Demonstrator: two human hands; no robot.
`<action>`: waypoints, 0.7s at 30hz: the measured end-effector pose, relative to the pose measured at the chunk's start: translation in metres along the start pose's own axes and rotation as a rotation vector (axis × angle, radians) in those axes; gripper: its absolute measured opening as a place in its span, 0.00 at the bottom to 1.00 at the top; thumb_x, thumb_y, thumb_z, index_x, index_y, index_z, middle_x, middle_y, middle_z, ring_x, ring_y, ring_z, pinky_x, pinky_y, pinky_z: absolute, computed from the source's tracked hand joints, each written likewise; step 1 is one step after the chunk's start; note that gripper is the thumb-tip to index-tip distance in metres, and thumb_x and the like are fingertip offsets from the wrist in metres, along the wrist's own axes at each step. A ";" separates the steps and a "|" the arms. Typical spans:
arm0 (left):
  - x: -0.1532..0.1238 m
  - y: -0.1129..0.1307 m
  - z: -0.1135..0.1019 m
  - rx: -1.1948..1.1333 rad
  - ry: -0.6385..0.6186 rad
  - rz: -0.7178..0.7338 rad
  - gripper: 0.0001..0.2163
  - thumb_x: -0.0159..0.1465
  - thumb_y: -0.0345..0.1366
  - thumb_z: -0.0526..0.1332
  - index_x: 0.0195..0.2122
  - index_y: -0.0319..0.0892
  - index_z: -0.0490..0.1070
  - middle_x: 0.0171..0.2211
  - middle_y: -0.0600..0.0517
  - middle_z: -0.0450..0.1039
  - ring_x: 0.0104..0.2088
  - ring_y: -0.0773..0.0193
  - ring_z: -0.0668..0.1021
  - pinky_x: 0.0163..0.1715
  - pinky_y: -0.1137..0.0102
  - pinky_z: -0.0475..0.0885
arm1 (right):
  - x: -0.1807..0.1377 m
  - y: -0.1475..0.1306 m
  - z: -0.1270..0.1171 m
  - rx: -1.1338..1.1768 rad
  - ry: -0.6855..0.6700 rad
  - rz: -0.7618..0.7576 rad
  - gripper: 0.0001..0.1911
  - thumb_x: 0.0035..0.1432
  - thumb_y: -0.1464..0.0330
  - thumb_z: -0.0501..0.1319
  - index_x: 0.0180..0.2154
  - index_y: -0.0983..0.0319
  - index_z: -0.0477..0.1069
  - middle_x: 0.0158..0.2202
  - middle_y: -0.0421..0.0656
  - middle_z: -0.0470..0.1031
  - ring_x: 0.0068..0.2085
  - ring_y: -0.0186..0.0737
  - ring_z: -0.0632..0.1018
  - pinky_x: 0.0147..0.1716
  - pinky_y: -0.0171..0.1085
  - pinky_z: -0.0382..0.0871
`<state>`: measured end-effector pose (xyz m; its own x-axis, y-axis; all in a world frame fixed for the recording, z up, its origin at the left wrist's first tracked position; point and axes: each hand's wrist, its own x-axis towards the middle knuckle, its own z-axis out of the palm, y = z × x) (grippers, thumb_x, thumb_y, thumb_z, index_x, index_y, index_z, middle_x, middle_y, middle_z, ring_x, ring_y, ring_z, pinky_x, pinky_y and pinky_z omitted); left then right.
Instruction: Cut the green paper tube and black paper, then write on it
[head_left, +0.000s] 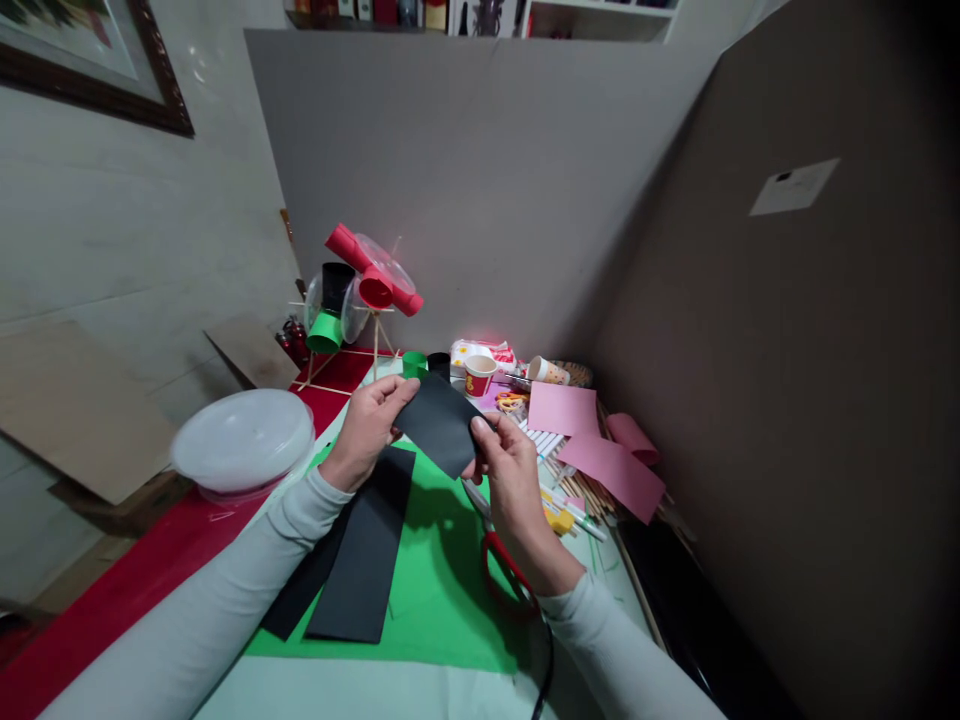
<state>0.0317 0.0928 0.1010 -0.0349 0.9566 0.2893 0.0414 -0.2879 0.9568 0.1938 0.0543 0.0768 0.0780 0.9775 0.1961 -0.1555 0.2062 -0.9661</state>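
Observation:
Between my two hands a piece of black paper is held up above the table. My left hand pinches its upper left corner between thumb and fingers. On the right edge, my right hand grips it the same way. Below lies a green sheet, with black paper strips resting on its left part. Scissors with red handles lie under my right wrist, their blades partly hidden by that hand.
Pink paper pieces, wooden sticks, markers and a paper cup crowd the right and back. A wheel model of red, green and black tubes stands at back left. Clear plastic lids sit on the red cloth. Grey panels enclose the table.

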 end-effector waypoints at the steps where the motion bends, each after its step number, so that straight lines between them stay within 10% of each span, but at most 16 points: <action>1: -0.001 -0.002 0.001 -0.016 -0.012 -0.022 0.18 0.60 0.52 0.65 0.28 0.42 0.66 0.21 0.60 0.58 0.17 0.73 0.62 0.14 0.76 0.54 | 0.001 0.001 -0.001 -0.002 0.018 -0.001 0.14 0.60 0.55 0.59 0.36 0.60 0.69 0.16 0.32 0.66 0.16 0.33 0.67 0.18 0.32 0.56; 21: -0.005 0.005 -0.002 0.116 -0.482 -0.110 0.17 0.60 0.47 0.67 0.22 0.42 0.68 0.17 0.59 0.57 0.16 0.72 0.61 0.15 0.76 0.51 | 0.022 -0.003 -0.025 -0.232 -0.150 -0.143 0.12 0.58 0.60 0.62 0.28 0.61 0.74 0.26 0.38 0.72 0.30 0.36 0.70 0.31 0.34 0.61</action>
<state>0.0296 0.0867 0.1044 0.4183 0.9011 0.1147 0.1750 -0.2039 0.9632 0.2205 0.0738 0.0802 -0.0661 0.9385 0.3390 0.0771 0.3435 -0.9360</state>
